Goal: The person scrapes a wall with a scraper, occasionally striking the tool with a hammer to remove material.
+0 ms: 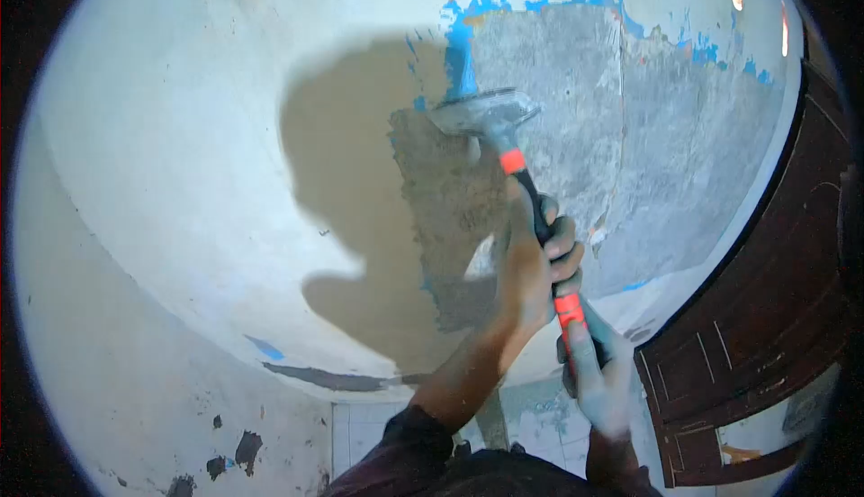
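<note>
Both hands clamp the hammer (504,137): left hand (531,263) high on the handle, right hand (598,371) below. Overhead, loosened plaster (576,74) might drop onto them.

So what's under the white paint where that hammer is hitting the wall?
Where paint is gone, bare grey plaster shows, edged with blue paint. The hammer head covers the spot it strikes; the white wall hides whatever lies beneath it.

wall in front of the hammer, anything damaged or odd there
Yes. The wall has a big stripped patch of bare grey plaster with ragged blue paint edges, right where the hammer head meets it. Both hands, left and right, grip the handle. Chipped dark spots sit lower left.
</note>
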`<state>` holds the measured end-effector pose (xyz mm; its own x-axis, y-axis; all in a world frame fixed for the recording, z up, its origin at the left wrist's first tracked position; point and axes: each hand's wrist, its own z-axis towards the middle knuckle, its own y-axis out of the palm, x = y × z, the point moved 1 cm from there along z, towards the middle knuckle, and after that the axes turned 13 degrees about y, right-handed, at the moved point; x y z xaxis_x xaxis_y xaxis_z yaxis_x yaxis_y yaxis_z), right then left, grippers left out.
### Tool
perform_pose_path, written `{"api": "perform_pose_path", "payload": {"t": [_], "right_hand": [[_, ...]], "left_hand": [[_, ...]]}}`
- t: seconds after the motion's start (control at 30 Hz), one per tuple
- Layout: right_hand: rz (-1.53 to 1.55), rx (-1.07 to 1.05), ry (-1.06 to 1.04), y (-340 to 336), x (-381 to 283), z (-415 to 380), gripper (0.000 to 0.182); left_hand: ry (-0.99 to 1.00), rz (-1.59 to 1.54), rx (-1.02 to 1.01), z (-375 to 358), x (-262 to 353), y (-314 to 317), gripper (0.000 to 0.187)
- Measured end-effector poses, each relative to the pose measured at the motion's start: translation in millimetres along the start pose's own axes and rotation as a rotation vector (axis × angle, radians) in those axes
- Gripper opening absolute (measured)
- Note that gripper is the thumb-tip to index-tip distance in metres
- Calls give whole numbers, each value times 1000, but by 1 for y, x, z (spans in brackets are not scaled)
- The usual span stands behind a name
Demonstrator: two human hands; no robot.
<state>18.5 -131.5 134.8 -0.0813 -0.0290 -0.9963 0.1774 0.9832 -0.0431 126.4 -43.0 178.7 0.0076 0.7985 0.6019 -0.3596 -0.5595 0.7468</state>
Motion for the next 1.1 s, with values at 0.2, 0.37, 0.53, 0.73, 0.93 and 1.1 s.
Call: {"api": "perform_pose_path", "payload": {"t": [0.2, 0.37, 0.53, 0.73, 0.93, 1.1], "right_hand": [[-8, -20, -40, 3, 14, -3, 40], [24, -37, 17, 1, 11, 5, 39], [7, -32, -78, 21, 22, 7, 39], [7, -36, -45, 30, 24, -3, 39], [34, -85, 60, 26, 6, -6, 37], [-43, -24, -116, 39, 23, -2, 37]], "left_hand": [[-35, -41, -17, -6, 0, -12, 46], [-10, -32, 12, 0, 3, -12, 45], [-15, -34, 15, -1, 18, -20, 44], [-38, -182, -51, -11, 17, -34, 40], [-55, -46, 49, -11, 23, -27, 51], [-19, -23, -10, -8, 28, -36, 52]]}}
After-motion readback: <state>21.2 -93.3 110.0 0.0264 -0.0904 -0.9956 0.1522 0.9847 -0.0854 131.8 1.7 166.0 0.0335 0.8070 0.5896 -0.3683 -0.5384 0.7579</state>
